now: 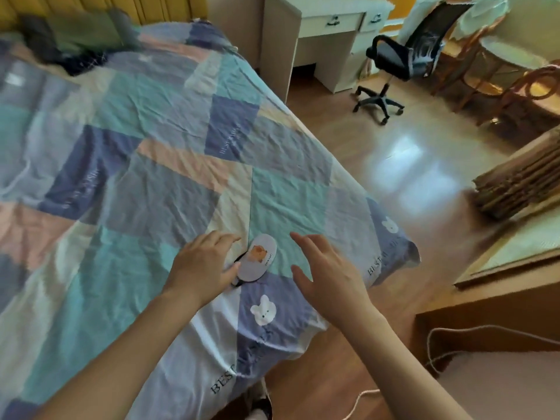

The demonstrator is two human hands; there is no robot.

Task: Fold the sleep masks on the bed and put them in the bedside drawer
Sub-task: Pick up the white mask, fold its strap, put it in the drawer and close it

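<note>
A folded sleep mask (259,258), pale lilac with an orange animal print and a black strap showing at its left edge, lies near the foot corner of the bed (127,177). My left hand (203,265) rests at the mask's left side, thumb touching its lower edge, fingers apart. My right hand (325,272) hovers just right of the mask with spread fingers, holding nothing. No drawer by the bed is in view.
The patchwork quilt covers the bed; dark clothes (69,47) lie at its far end. A white desk with drawers (330,34) and a black office chair (397,62) stand beyond. Stacked cardboard (515,177) and a white cable (439,353) are on the right.
</note>
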